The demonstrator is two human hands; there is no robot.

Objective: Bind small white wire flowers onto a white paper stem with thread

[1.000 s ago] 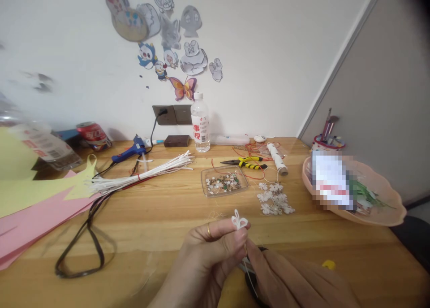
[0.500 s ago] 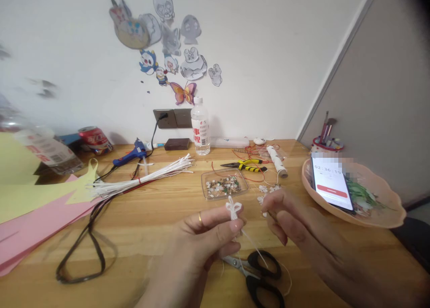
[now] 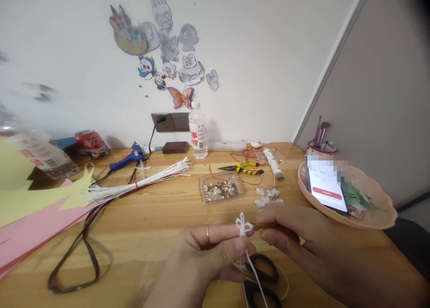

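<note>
Pinching the white looped knot (image 3: 243,226) between thumb and forefinger of the left hand (image 3: 220,254), low over the near part of the bench (image 3: 134,249), with the loops pointing up and white cord ends (image 3: 257,274) trailing down. Wearing a gold ring (image 3: 207,233) on that same hand. Closing the thumb and fingers of the right hand (image 3: 302,236) around a thin brown tool (image 3: 284,228), too hidden to identify, and holding its tip close to the right side of the knot.

Having scissors (image 3: 276,270) with black handles lying on the bench beneath the hands, partly covered. Facing a clear tray (image 3: 222,202) of mixed beads (image 3: 223,189) beyond the fingers, with small white knots (image 3: 268,197) grouped to its right. Seeing yellow-and-black pliers (image 3: 247,168) resting behind the tray, near red cord (image 3: 247,154) and a white roll (image 3: 273,164).

Showing, at the right, a phone (image 3: 327,189) leaning in a pink bowl (image 3: 366,223) beside green leaves (image 3: 361,196). Displaying, at the left, a bundle of white strands (image 3: 144,180), a blue glue gun (image 3: 129,158) behind it, and pink paper (image 3: 40,234) partly under yellow paper (image 3: 20,202). Standing upright near the wall, with a white cap: a water bottle (image 3: 199,137).
</note>
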